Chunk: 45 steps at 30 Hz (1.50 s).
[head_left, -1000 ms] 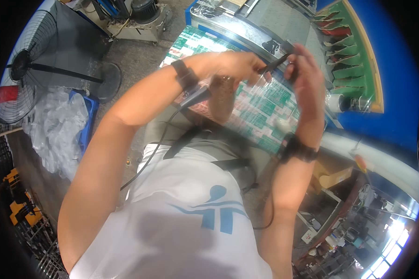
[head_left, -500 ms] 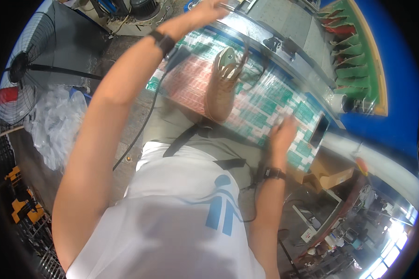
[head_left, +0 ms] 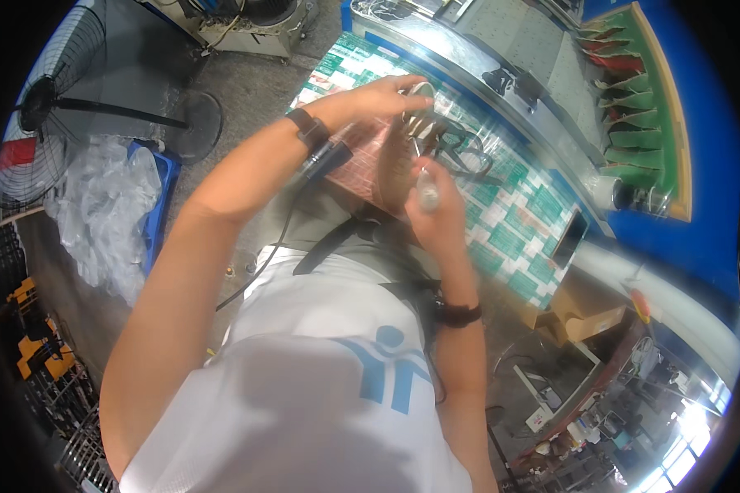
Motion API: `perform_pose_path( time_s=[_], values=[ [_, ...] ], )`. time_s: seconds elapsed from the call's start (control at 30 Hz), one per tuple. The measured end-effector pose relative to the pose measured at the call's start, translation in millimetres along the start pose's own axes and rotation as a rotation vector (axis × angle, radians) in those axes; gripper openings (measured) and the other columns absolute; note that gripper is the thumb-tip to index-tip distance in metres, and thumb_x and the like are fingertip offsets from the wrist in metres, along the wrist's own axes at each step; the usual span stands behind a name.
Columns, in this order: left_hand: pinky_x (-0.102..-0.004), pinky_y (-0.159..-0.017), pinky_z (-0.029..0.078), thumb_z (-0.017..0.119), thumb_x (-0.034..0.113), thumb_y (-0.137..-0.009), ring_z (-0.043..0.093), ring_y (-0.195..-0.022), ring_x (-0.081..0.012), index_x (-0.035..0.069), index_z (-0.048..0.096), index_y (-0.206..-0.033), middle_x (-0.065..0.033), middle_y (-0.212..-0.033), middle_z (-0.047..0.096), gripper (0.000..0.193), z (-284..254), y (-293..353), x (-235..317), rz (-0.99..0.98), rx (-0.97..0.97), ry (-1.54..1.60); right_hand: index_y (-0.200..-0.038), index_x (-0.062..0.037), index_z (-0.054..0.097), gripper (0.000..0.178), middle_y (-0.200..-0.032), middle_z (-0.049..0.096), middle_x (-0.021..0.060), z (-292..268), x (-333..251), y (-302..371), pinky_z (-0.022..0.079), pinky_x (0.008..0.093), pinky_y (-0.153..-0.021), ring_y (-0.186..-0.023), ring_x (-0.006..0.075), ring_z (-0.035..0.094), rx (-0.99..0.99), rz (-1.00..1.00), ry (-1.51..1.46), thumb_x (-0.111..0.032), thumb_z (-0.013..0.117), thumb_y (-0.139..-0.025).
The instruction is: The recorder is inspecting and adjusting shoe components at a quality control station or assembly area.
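A brown lace-up shoe lies on the table in front of me, its toe toward my body. My left hand grips its collar at the far end, fingers bent over the opening. In my closed right hand is a hand tool with a clear handle and a thin metal shaft. The shaft points at the lacing; whether its tip touches the laces I cannot tell. Dark loose laces loop out to the right of the shoe. Part of the shoe's right side is hidden by my right hand.
Green-and-white patterned sheeting covers the table. A dark phone lies at its right end. Near my left wrist sits a dark cylindrical device with a cable. A metal machine bed borders the far side; a fan and plastic bags are at left.
My left hand has come back from the machine edge onto the shoe's collar. My right hand has moved left from the table's right part to the lacing, now with the tool in it.
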<state>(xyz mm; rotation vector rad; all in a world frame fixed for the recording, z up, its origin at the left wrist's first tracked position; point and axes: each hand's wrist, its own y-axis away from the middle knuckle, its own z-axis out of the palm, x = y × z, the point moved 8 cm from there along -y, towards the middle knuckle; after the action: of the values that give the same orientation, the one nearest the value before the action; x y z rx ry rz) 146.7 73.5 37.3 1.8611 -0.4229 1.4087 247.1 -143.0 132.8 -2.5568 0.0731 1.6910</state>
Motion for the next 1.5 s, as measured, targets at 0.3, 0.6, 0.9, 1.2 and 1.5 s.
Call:
perform_pose_path(
  time_s=[0.3,0.6,0.9,1.2,1.5],
  values=[
    [-0.0446,-0.111,0.056,0.085,0.039,-0.1,0.064,-0.14,-0.0348,0.016,0.054,-0.165,-0.018,-0.162,0.059,0.076,-0.5,-4.0,-1.6,0.068,0.038,-0.123,-0.157,0.0107,0.047,0.093,-0.114,0.066,0.0237,31.3,-10.2,-12.4,0.052,0.052,-0.091,-0.102,0.0431,0.064,-0.054,-0.269,0.51,-0.024,0.091,-0.082],
    [-0.0393,-0.09,0.063,0.085,0.036,-0.1,0.069,-0.128,-0.0289,0.017,0.056,-0.162,-0.0154,-0.161,0.06,0.071,-1.3,-3.1,2.0,0.084,0.018,-0.139,-0.15,0.0152,0.052,0.094,-0.107,0.065,0.0245,27.1,-17.2,-10.9,0.052,0.0507,-0.086,-0.097,0.042,0.064,0.029,-0.242,0.556,-0.038,0.091,-0.084],
    [-0.0334,-0.071,0.063,0.084,0.036,-0.101,0.074,-0.103,-0.0225,0.019,0.055,-0.164,-0.0121,-0.152,0.065,0.072,-2.9,3.5,10.0,0.109,0.057,-0.16,-0.143,0.0107,0.062,0.073,-0.106,0.068,0.0236,14.4,-10.2,-18.2,0.055,0.0505,-0.089,-0.1,0.0427,0.068,0.036,-0.153,0.335,-0.033,0.084,-0.089],
    [-0.0335,-0.076,0.063,0.085,0.041,-0.101,0.073,-0.116,-0.0253,0.018,0.051,-0.169,-0.0151,-0.143,0.072,0.079,-7.5,4.7,9.5,0.075,-0.004,-0.126,-0.144,0.0102,0.061,0.075,-0.111,0.07,0.0258,70.0,-37.9,29.8,0.055,0.0532,-0.094,-0.106,0.0446,0.069,-0.143,-0.164,0.197,-0.033,0.081,-0.087],
    [-0.0417,-0.107,0.056,0.09,0.051,-0.095,0.066,-0.134,-0.031,0.009,0.054,-0.165,-0.0174,-0.145,0.07,0.089,2.6,-4.2,8.9,-0.011,0.0,-0.154,-0.143,0.0114,0.061,0.071,-0.11,0.069,0.0228,-13.4,4.9,3.9,0.055,0.0494,-0.092,-0.104,0.0411,0.068,0.135,-0.047,0.363,-0.028,0.083,-0.087]
  ],
)
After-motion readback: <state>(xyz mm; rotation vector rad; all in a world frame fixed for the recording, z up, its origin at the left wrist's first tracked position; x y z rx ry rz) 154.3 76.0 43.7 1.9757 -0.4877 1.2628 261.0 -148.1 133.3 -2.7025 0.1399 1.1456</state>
